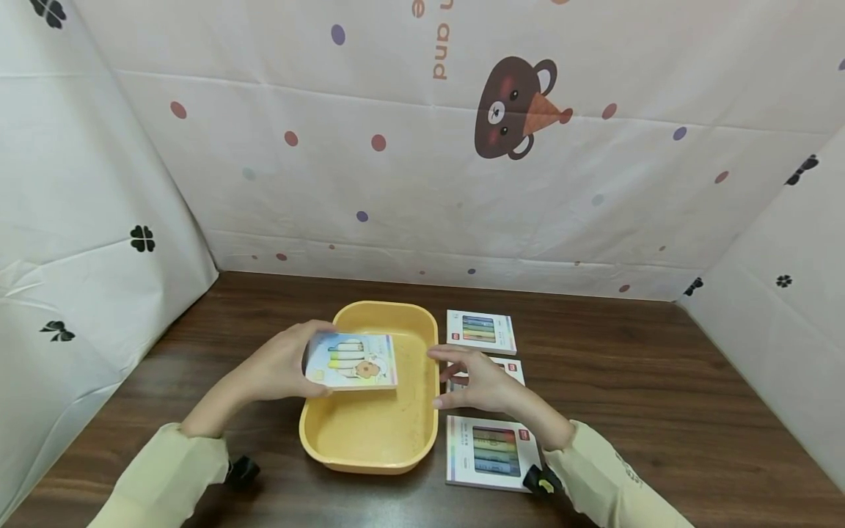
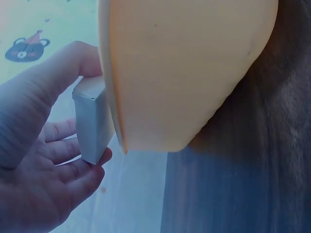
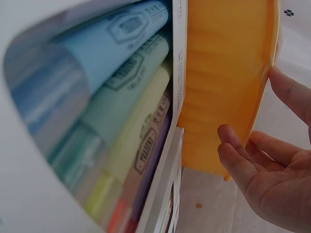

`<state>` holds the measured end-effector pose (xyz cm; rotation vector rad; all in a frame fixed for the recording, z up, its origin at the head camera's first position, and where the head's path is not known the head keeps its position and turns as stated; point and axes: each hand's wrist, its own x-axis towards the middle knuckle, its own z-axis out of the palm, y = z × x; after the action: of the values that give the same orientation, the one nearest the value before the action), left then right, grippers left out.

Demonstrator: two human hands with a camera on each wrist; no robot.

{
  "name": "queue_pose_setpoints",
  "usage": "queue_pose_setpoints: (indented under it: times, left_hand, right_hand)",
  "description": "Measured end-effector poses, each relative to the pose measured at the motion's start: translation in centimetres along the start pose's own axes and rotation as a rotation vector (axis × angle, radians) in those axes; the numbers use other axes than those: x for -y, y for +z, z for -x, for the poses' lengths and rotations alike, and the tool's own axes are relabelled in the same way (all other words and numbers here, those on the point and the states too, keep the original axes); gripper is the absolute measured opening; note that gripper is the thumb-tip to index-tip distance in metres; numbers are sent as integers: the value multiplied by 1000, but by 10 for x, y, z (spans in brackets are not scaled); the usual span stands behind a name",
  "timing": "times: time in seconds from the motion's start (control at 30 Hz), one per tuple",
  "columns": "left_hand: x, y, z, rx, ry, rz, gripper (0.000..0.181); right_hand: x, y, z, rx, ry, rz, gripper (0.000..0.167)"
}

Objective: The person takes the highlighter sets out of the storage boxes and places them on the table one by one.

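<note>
My left hand (image 1: 284,367) grips a flat white-and-blue marker box (image 1: 351,361) by its left end, thumb on one edge and fingers on the other. The box is above the yellow plastic tub (image 1: 370,444); in the left wrist view its pale side (image 2: 91,127) shows beside the tub's outer wall (image 2: 180,73). At the tub's right rim is my right hand (image 1: 478,381), holding nothing, its fingers loosely bent. The right wrist view shows the fingers (image 3: 238,162) beside the tub wall (image 3: 226,82), one digit apparently touching the rim.
Right of the tub, white marker boxes with clear windows lie in a column: a far box (image 1: 480,331), a middle box (image 1: 511,367) partly hidden by my right hand, and a near box (image 1: 494,453). A patterned cloth (image 1: 422,183) walls the brown table (image 1: 627,381).
</note>
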<state>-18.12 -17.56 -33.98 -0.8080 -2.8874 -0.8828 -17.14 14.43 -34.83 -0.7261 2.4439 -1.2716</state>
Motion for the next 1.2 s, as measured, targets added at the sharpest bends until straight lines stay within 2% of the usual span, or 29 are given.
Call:
queue_pose_setpoints:
  times: [0.23,0.53,0.73,1.0,1.2]
  left_hand:
    - [8,-6,6,-6,-9,37,81]
    - [17,-15,16,20,-51,82,84]
    - [23,-22,23,5,-60,103,81]
    - [33,-29,34,-17,-97,84,81]
    - [41,-32,41,-34,-94,103,78]
  right_hand:
    - [0,0,0,2,-10,1,70]
    - [0,0,0,3,5,-8,69]
    - [0,0,-1,8,-10,7,70]
    - [0,0,0,1,4,-6,70]
    - [0,0,0,2,0,-15,70]
